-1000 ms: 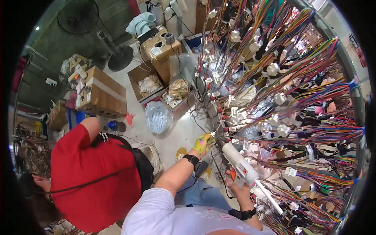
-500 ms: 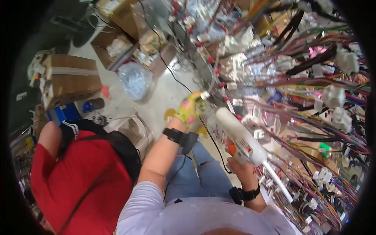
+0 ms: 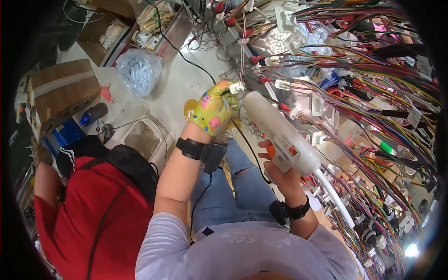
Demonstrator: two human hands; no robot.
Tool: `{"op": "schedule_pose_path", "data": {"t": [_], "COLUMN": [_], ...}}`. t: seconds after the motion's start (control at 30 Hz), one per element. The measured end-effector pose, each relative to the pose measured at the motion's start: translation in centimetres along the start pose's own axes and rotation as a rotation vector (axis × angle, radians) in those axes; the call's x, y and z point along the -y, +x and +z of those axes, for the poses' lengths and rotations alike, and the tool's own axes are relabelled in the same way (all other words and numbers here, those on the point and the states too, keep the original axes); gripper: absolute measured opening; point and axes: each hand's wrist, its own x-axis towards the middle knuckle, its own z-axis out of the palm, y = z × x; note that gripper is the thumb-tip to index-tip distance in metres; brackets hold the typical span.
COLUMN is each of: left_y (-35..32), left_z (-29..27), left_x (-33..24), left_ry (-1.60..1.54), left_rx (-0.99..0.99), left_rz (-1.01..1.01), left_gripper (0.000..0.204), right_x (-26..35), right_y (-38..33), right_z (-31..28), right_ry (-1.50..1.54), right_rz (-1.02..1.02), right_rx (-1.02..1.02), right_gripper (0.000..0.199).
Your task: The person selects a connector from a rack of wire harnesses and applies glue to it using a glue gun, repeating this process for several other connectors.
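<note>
Glue gun [image 3: 280, 135], white with orange trigger, gripped in right hand [image 3: 280, 175], nozzle up at small white connector [image 3: 237, 87]. Left hand [image 3: 212, 112], in yellow patterned glove, pinches that connector beside coloured wires [image 3: 364, 116].

Pale concrete floor [image 3: 172, 84], cluttered. Taped cardboard box [image 3: 58, 95] at left, blue crate [image 3: 65, 135] just below it. Clear bag of white parts [image 3: 139, 70] near open cardboard trays [image 3: 154, 28] at top. White plastic bin [image 3: 147, 137] mid-floor. Person in red shirt [image 3: 88, 210] lower left. Dense coloured wire harnesses [image 3: 373, 116] fill right side.
</note>
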Motion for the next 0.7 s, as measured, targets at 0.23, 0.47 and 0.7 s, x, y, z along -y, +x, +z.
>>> {"op": "schedule_pose_path", "data": {"t": [0.23,0.47,0.7], "left_y": [-0.2,0.2,0.7], "left_z": [0.1,-0.1,-1.5], "left_x": [-0.1,-0.1,-0.2], "left_ry": [0.087,0.143,0.186], "left_rx": [-0.086,-0.138,-0.100], "left_rz": [0.083,0.148,0.169], "left_gripper": [0.029,0.029,0.033], "right_x": [-1.3,-0.4,0.2], "right_y": [0.4,0.7,0.8], "right_z": [0.1,0.6,0.9], "right_ry": [-0.009,-0.044,-0.078], "right_rz": [-0.037,-0.028,-0.026], "right_rx": [0.002,0.024,0.026], "right_gripper": [0.054,0.056,0.055]}}
